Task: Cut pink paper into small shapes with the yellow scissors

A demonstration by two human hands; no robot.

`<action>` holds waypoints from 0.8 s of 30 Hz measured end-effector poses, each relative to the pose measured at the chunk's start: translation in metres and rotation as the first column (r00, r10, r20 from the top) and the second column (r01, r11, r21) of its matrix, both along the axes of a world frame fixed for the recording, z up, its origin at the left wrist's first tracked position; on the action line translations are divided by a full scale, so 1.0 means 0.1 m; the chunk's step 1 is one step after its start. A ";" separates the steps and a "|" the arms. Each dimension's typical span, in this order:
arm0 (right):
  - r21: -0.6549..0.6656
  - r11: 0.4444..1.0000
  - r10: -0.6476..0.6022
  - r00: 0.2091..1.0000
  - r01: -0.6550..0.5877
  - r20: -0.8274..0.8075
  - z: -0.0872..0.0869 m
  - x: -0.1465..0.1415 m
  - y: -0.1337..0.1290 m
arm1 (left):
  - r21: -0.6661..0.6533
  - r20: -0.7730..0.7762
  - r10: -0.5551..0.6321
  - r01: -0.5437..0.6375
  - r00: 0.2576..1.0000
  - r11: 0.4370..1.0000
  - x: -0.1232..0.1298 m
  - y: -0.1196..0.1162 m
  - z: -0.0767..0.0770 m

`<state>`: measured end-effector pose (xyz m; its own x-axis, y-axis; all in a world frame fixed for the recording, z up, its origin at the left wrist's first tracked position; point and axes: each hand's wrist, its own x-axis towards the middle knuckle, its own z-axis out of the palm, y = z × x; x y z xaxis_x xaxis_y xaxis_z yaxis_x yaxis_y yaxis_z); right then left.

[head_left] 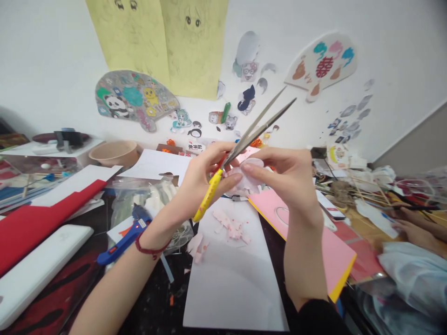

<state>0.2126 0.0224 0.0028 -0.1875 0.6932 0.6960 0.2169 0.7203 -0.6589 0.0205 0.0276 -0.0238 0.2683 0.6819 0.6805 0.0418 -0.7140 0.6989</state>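
Note:
Raised over the desk, my left hand (206, 174) is closed round yellow-handled scissors (240, 144), whose parted blades point up and to the right. Its fingertips also touch a small pale pink paper piece (254, 173). My right hand (284, 174) pinches that piece between thumb and fingers, close beside the scissors' pivot. Below the hands lies a long white sheet (233, 279) with pink paper scraps (232, 225) on its upper part. More scraps (198, 248) rest at its left edge.
A blue glue gun (124, 242) lies left of the sheet, near a white box (42, 274) and a red strip (52, 214). Pink card (328, 256) is at the right. Another person's hand (415, 228) holds a blue pen at far right. A clay bowl (113, 152) stands behind.

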 end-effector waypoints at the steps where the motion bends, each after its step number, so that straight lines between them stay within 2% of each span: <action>1: 0.000 1.000 0.001 1.000 -0.001 -0.001 0.00 -0.01 0.00 | 0.004 0.014 0.005 -0.005 1.000 1.000 0.00 0.00 -0.01; 7: 0.028 0.998 0.057 0.989 -0.054 -0.137 -0.06 -0.10 0.06 | -0.003 0.140 0.049 -0.049 0.989 0.999 0.03 -0.08 0.03; 12: 0.057 0.998 0.015 0.955 0.001 -0.295 -0.12 -0.23 0.08 | 0.007 0.192 0.074 -0.077 0.979 0.997 0.04 -0.16 0.06; 16: 0.107 0.992 -0.021 0.945 0.059 -0.326 -0.13 -0.27 0.06 | 0.009 0.171 0.151 -0.155 0.974 0.988 0.07 -0.19 0.07; 20: 0.135 0.985 -0.054 0.939 0.105 -0.339 -0.13 -0.27 0.05 | -0.019 0.187 0.149 -0.148 0.971 0.989 0.06 -0.18 0.09; 22: 0.149 0.980 -0.071 0.929 0.133 -0.363 -0.13 -0.26 0.06 | 0.019 0.145 0.187 -0.192 0.972 0.981 0.01 -0.18 0.13; 24: 0.189 0.968 -0.077 0.914 0.164 -0.397 -0.13 -0.24 0.06 | 0.113 0.032 0.270 -0.272 0.962 0.956 -0.06 -0.19 0.17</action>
<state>0.1882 0.0287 -0.0099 0.1995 0.5200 0.8306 0.0724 0.8375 -0.5417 0.0143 0.0088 -0.0069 0.0727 0.6439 0.7617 0.2341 -0.7534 0.6145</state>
